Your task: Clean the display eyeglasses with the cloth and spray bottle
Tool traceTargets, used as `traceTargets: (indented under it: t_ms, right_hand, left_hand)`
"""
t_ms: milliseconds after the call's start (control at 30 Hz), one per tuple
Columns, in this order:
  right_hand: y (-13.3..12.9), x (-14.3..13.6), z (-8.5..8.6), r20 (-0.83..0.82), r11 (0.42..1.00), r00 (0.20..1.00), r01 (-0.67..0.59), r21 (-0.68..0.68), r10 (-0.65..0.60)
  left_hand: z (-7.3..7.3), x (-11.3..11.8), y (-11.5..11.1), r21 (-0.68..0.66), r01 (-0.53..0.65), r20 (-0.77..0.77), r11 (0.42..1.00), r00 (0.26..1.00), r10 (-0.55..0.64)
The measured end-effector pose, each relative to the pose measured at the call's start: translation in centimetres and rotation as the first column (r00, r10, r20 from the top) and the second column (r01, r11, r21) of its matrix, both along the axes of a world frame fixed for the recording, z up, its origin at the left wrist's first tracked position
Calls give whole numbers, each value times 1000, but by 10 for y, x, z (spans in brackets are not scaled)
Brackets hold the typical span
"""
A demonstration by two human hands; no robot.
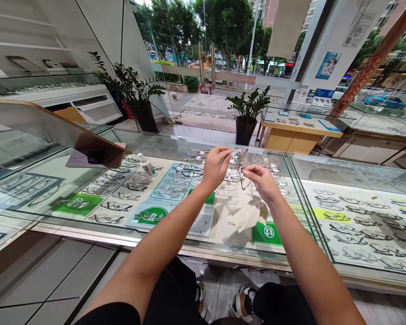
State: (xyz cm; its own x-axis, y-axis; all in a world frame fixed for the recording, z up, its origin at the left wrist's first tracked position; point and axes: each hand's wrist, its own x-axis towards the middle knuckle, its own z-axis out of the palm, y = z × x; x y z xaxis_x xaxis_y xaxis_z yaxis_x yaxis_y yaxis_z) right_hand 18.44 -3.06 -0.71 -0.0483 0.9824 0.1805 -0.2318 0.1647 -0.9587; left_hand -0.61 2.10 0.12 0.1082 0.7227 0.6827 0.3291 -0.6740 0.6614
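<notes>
A pair of thin-framed glasses [244, 170] is held up on edge over the glass counter, between my two hands. My left hand [217, 168] pinches at its upper left; the small part between the fingertips is hard to make out. The thumb and fingers of my right hand [261, 179] close on the frame's right side. Below my right hand a crumpled beige cloth [250, 215] lies on the counter, beside a green card with a white logo [268, 232].
A white spray bottle [146, 165] stands left on the counter [223, 246]. Near it are a light blue tray [171, 183] and a tilted mirror [57, 128]. Rows of glasses show under the glass. Potted plants [246, 118] stand beyond.
</notes>
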Motion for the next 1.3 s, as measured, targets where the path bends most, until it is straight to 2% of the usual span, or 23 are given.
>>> traceTargets:
  t_ms: [133,267,400,500,667,1100,1200,1300]
  right_hand:
    - [4,1,-4,22,998,999,49,38,-50]
    - [7,3,-7,54,992,995,80,93,-85]
    - [8,3,-7,74,985,988,129,117,-138]
    - [7,1,-6,57,991,991,119,66,-123]
    - [6,0,-3,47,992,991,121,36,-123]
    - [6,5,-2,56,989,988,145,27,-147]
    - [9,9,-4,195,985,967,154,75,-166]
    - [12,13,-8,430,953,865,155,262,-259]
  left_hand:
    - [-6,6,1,-125,120,119,985,987,-105]
    - [-12,13,2,-285,313,318,906,922,-219]
    - [-13,18,-1,-334,359,368,872,901,-230]
    - [-10,19,-4,-341,347,337,873,913,-231]
    - [-9,17,-5,-277,249,196,928,960,-199]
    - [-7,15,-3,-281,216,191,935,967,-166]
    - [-4,13,-3,-225,122,171,967,982,-84]
    - [-3,7,2,-146,-37,177,989,982,62]
